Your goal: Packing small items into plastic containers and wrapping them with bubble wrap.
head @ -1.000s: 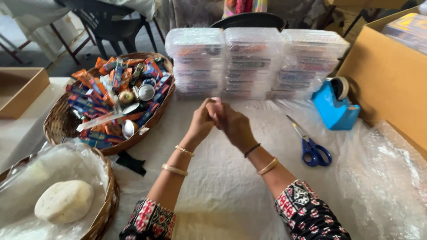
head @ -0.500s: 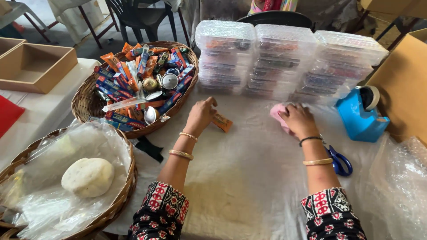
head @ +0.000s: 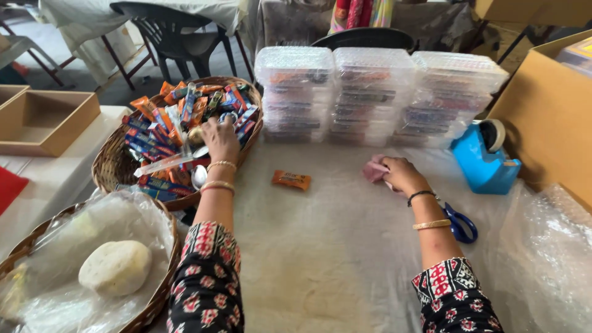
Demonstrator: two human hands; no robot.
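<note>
Left hand [head: 219, 139] has moved from the tabletop into the round wicker basket [head: 117, 163] of wrapped sweets, grip undeterminable; right hand [head: 399, 174] keeps its grip closed on crumpled pink tissue [head: 374, 169]; small orange wrapped bar [head: 291, 179] now lies alone.

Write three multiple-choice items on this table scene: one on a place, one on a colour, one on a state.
1. Where is the left hand?
A. in the wicker basket of wrapped sweets
B. on the scissors
C. on the cardboard box

2. What colour is the tape dispenser?
A. red
B. blue
C. green

3. How does the small orange packet lie?
A. held in the right hand
B. inside a clear box
C. loose on the white table cover

Answers: 1 A, the hand reaches among the sweets; 2 B, its body is bright blue; 3 C, it lies alone between the hands, while the right hand rests on a pink thing.
</note>
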